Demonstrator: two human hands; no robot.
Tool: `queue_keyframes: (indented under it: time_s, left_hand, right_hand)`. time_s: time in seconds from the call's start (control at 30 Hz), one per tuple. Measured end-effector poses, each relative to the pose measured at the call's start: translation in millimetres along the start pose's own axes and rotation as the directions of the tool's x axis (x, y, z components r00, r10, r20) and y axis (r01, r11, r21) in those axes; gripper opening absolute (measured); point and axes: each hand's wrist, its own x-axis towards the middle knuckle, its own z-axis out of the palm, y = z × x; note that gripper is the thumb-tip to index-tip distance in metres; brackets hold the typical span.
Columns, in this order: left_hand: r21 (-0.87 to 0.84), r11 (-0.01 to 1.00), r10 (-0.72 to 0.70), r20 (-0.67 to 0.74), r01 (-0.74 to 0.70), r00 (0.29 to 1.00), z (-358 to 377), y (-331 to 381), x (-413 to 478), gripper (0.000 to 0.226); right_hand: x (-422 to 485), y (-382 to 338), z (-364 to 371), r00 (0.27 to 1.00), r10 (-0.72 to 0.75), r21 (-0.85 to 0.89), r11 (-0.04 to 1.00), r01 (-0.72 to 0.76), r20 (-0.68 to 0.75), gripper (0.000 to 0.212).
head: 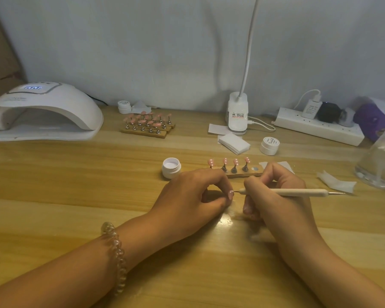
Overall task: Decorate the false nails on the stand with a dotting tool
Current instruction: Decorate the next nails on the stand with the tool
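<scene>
A wooden nail stand lies just beyond my hands, carrying several pink false nails with white dots; its rightmost socket is empty. My left hand pinches a small holder with one pink false nail at its fingertips. My right hand grips a pale dotting tool like a pen, its fine metal tip touching that nail. An open white gel pot stands left of the stand.
A white curing lamp sits at the back left. Further stands of pink nails are behind. A desk lamp base, closed pot, wipes, power strip and clear container crowd the right.
</scene>
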Motion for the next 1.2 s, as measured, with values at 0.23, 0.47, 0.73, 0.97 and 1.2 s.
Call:
queue_keyframes:
  time_s: [0.23,0.47,0.73,0.97,1.2]
  left_hand:
    - [-0.007,1.000,0.010,-0.004,-0.010,1.000,0.3,-0.2,-0.1,0.010]
    - [-0.016,1.000,0.017,0.001,-0.017,1.000,0.1,-1.2,-0.3,0.011]
    - [-0.024,1.000,0.016,-0.002,-0.016,1.000,0.6,-1.4,-0.5,0.007]
    - [-0.032,0.999,0.011,0.000,-0.011,1.000,0.0,-1.1,-1.1,0.012]
    - [-0.005,1.000,0.011,-0.008,-0.011,1.000,0.0,-0.9,-1.1,0.012]
  right_hand:
    - [-1.4,-3.9,-1.1,0.998,0.013,0.087,0.996,-0.007,-0.061,0.031]
    - [-2.7,-8.3,-3.0,0.995,0.033,0.203,0.979,-0.012,-0.098,0.036]
    - [-2.7,-6.2,-0.3,0.999,0.030,0.054,0.998,-0.030,-0.011,0.032]
    - [-3.1,-3.5,-0.4,1.000,0.010,0.010,1.000,-0.010,-0.002,0.024]
    - [-2.7,-3.0,0.0,1.000,-0.006,-0.002,1.000,0.006,0.016,0.020]
